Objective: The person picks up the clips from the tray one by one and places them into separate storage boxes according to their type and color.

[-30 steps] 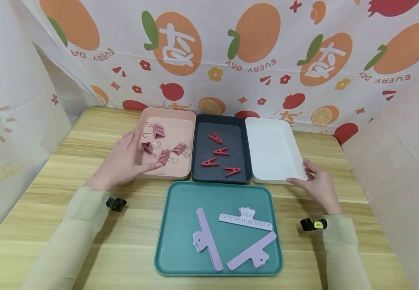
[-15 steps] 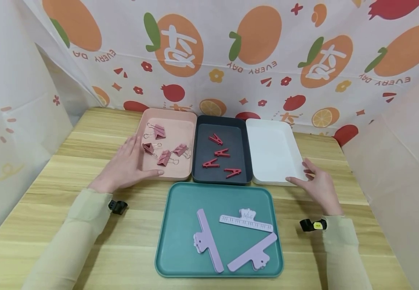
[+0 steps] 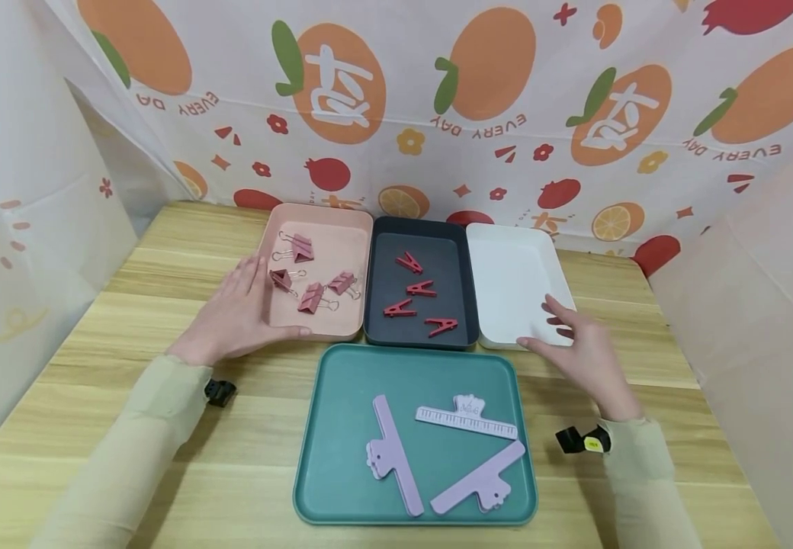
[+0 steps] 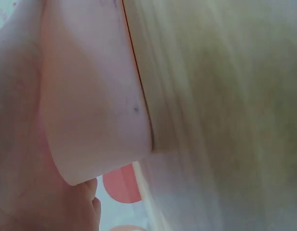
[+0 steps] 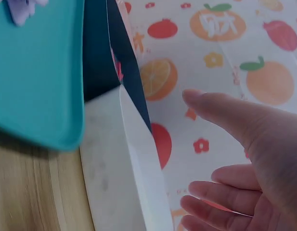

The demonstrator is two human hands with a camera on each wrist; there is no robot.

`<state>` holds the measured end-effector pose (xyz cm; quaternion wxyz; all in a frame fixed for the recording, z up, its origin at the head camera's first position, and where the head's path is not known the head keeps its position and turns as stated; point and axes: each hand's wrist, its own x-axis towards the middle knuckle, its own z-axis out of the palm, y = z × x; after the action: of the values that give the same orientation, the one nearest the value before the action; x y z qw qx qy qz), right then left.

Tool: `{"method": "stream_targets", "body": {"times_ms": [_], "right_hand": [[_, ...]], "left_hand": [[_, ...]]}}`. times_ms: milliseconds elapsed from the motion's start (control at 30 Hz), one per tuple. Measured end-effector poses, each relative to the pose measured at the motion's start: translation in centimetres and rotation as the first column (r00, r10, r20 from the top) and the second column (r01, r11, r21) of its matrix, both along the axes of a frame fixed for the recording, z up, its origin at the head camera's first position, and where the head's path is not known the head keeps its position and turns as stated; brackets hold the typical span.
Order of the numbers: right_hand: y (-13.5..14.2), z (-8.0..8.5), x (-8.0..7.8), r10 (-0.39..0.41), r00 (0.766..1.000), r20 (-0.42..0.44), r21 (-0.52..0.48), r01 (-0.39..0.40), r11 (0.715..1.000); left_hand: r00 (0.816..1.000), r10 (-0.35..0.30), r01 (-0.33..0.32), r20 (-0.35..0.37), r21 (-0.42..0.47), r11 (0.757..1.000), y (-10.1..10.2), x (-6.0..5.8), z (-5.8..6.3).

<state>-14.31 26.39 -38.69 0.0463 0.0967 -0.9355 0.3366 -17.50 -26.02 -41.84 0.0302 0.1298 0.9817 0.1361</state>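
Note:
At the near left corner of the pink tray, my left hand rests with fairly straight fingers along its left side and the thumb along its front edge. Pink binder clips lie inside that tray. My right hand hovers over the near right corner of the white tray, thumb and fingers spread and holding nothing. The right wrist view shows this hand above the white tray's wall. Between both trays stands a dark grey tray with red clothespins.
A teal tray sits in front on the wooden table. On it lie three lilac bar-shaped clips. A fruit-print cloth hangs behind the row of trays.
My right hand has come off the white tray's right corner and shifted left over its near edge. My left hand has stayed by the pink tray, its thumb lower off the binder clip.

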Motion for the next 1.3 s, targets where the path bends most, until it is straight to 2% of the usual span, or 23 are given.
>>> {"method": "stream_targets", "body": {"times_ms": [333,633,733,933,1100,1300], "right_hand": [[-2.0,-0.1,1.0,0.131,0.99,0.051,0.002,-0.131,0.991],[-4.2,-0.7,2.1,0.288,0.955,0.075,0.002,-0.289,0.957],[-4.5,-1.2,2.2,0.308,0.947,0.093,-0.002,-0.309,0.951],[-4.6,-1.5,2.3,0.295,0.949,0.114,0.007,-0.298,0.955],[-4.8,-1.4,2.5,0.31,0.947,0.08,0.017,-0.312,0.95],[-5.3,-1.2,2.8,0.374,0.926,0.042,0.041,-0.376,0.926]], "left_hand": [[0.999,-0.004,0.008,0.048,-0.082,0.997,0.3,-0.1,0.3],[1.0,0.002,0.0,0.021,-0.085,0.996,0.2,0.1,0.0],[1.0,0.005,-0.005,0.001,-0.089,0.996,0.1,0.5,0.1],[1.0,0.025,-0.025,-0.008,-0.092,0.995,-0.2,1.3,0.2],[1.0,0.021,-0.021,-0.001,-0.091,0.996,-0.2,1.7,0.4],[1.0,-0.003,0.004,0.008,-0.082,0.997,-0.1,2.0,0.3]]}}
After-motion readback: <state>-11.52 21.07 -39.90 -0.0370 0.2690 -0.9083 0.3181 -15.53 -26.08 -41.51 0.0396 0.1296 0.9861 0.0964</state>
